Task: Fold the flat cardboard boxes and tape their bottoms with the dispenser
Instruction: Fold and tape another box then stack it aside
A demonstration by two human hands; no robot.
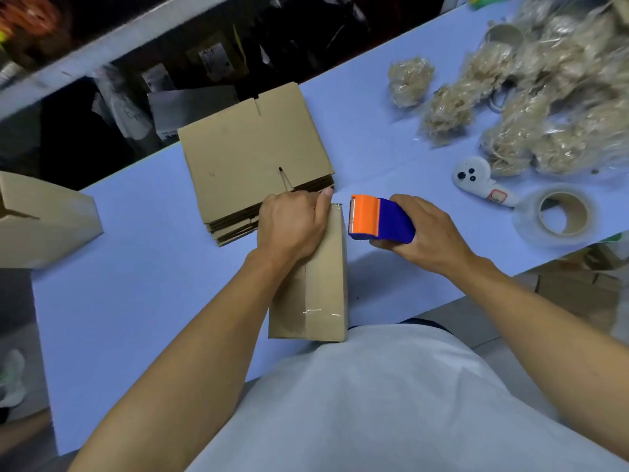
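The folded box (pixel 320 277) stands on the blue counter (pixel 153 284) directly under the left hand (pixel 292 223), its taped face turned up. Its interior is not visible. A strip of clear tape (pixel 321 301) runs along the middle of that face, and its near end wraps over the edge closest to the person. The long axis of the box runs from the person's body away toward the far side of the counter.

The left hand lies palm-down on the far end of the box, fingers curled over its far edge and pressing there. The right hand (pixel 422 233) grips the tape dispenser (pixel 381 219), fingers wrapped round the blue body. The orange cutter end points to the left, just beside the far right corner of the box and apart from it; the dispenser is held above the counter.

Just beyond the left hand's fingertips lies a stack of flat cardboard boxes (pixel 255 158), nearly touching them. Well to the left of the left hand, another folded box (pixel 44 223) stands at the counter's edge. To the right of the right hand lies a roll of clear tape (pixel 558 216), and beyond it a white handheld device (pixel 480 182). Farther out on that side sits a heap of clear bags of straw-like filler (pixel 544 107)
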